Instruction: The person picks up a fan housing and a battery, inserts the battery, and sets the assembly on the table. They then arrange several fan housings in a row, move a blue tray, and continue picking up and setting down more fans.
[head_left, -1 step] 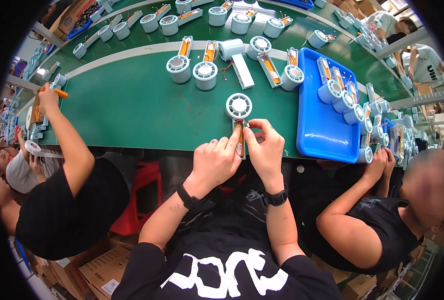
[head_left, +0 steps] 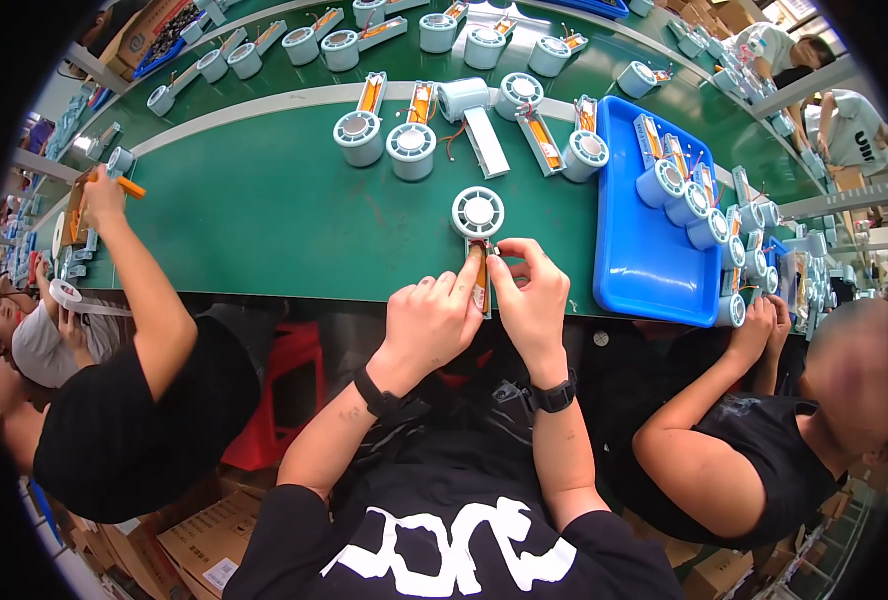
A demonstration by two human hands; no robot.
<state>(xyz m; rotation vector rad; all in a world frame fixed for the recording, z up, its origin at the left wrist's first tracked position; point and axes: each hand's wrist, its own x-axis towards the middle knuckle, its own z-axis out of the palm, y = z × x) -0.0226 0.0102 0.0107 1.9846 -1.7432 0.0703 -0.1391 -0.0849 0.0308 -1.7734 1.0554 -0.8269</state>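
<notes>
A pale blue handheld fan [head_left: 478, 212] lies face up at the table's near edge, its round head away from me and its open handle toward me. Wires and an orange-wrapped part show inside the handle. My left hand [head_left: 432, 318] grips the handle, its index finger stretched along the open channel. Beside it, my right hand [head_left: 530, 300] has thumb and index finger pinched together at the handle's upper right edge. A tiny light piece shows at those fingertips, too small to name.
Several similar fans [head_left: 411, 150] with opened handles lie beyond my hands. A blue tray [head_left: 654, 285] at the right holds more. Another person's hand [head_left: 104, 195] at the left holds an orange tool [head_left: 130, 187]. A person [head_left: 734, 440] sits close on my right.
The person at the left has shifted the hand with the orange tool slightly to the right. My own hands and the fan show no visible change.
</notes>
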